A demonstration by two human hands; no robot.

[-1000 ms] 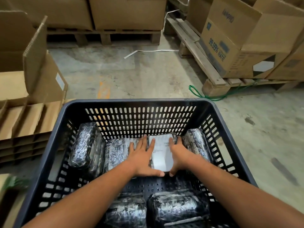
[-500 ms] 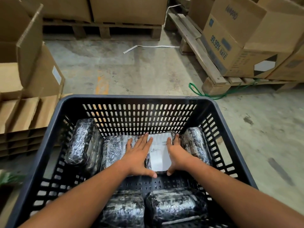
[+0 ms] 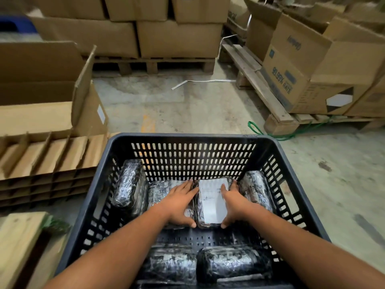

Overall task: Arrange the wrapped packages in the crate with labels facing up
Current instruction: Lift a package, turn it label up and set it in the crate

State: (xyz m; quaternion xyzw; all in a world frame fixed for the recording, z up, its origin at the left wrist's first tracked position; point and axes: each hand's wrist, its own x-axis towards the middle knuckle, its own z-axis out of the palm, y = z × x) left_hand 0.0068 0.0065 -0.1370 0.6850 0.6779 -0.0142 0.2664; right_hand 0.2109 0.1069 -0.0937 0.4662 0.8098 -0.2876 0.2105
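Black slotted crate [image 3: 187, 140], standing on a concrete floor [image 3: 187, 105] among cardboard boxes [image 3: 308, 80] and wooden pallets [image 3: 262, 90]. Contents, far row: four wrapped packages. Leftmost package [image 3: 129, 182] stands tilted against the left wall, no label visible. Second package [image 3: 160, 190] lies flat, partly under the left hand [image 3: 179, 203], which rests on it palm down, fingers spread, its grip not closed around anything. Third, the labelled package [image 3: 212, 201], lies flat with its white label uppermost; the right hand [image 3: 235, 203] presses against its right edge, thumb at the near corner, fingers flat along the side, steadying rather than clasping it. Fourth package [image 3: 256, 188] sits just beside the right hand against the right wall, label not visible. Near row: two further packages, one at left [image 3: 170, 265] and one at right [image 3: 233, 263], lying side by side, foil-dark, no label clearly showing. Bare crate bottom shows between the rows. Status, as judged: one label confirmed up; the other five are unconfirmed or need turning, and the tilted one needs laying flat.
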